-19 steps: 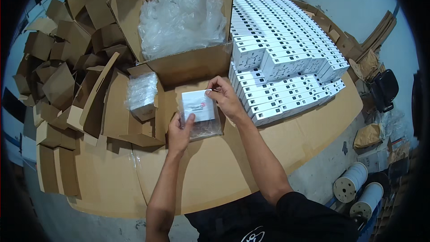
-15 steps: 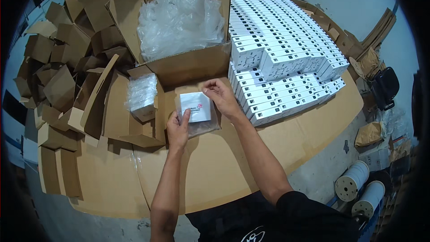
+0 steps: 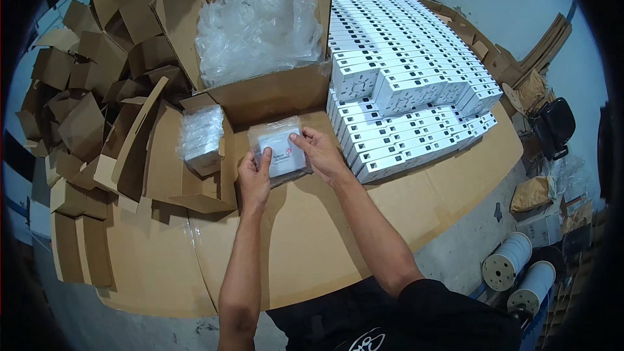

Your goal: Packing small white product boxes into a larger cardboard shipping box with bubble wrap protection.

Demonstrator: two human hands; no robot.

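Observation:
A flat white square piece with a small red mark (image 3: 279, 151) sits in a clear plastic bag, held between my two hands over the cardboard-covered table. My left hand (image 3: 255, 179) grips its left edge, thumb on the front face. At the upper right, my right hand (image 3: 322, 155) closes on it with the thumb laid on top. The fingers behind the bagged piece are partly hidden. Left of my hands, an open cardboard box (image 3: 207, 203) contains several similar plastic-wrapped pieces (image 3: 203, 140) standing in a row.
Behind my hands, a large carton (image 3: 273, 94) is piled with clear plastic bags (image 3: 257, 36). Stacked rows of white units (image 3: 416, 91) cover the table's right side. Empty cardboard boxes (image 3: 84, 123) heap up at left. Cable spools (image 3: 507, 260) stand on the floor at right.
My right hand has come down from the bag's top corner to grip the piece's right side. The loose plastic that hung below now lies closer around the piece, which is slightly tilted.

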